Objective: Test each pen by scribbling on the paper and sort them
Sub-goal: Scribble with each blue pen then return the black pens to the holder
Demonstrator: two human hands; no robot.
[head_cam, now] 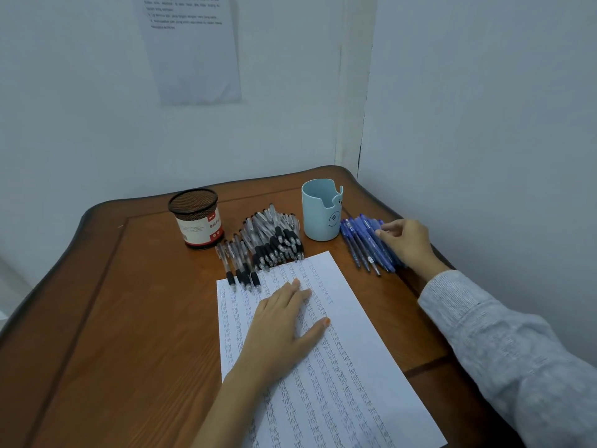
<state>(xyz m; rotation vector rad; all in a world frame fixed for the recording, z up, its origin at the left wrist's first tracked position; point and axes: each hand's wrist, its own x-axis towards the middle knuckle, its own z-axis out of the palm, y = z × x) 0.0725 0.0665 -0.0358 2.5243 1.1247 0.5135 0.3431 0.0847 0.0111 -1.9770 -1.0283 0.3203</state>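
White paper (339, 367), covered in scribbled rows, lies on the wooden table (129, 318). The left hand (281, 328) rests flat on it, fingers straight. Black pens (271, 240) are heaped at 12 o'clock and blue pens (358, 244) at 2, where the right hand (407, 240) touches them with curled fingers; whether it grips one is unclear. A black mesh cup (193, 218) stands at 11 and a pale blue cup (319, 211) at 1, with the visible pens lying outside both.

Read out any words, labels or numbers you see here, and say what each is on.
"Ball Pe", cut off by the curve: label of the mesh pen holder; its other print is too small.
Sheet on the wall: printed lines, too blurred to read.
Paper: rows of handwritten scribbles, not readable.
Blue pens: white print, too small.
Blue cup: drawn face only, no words.
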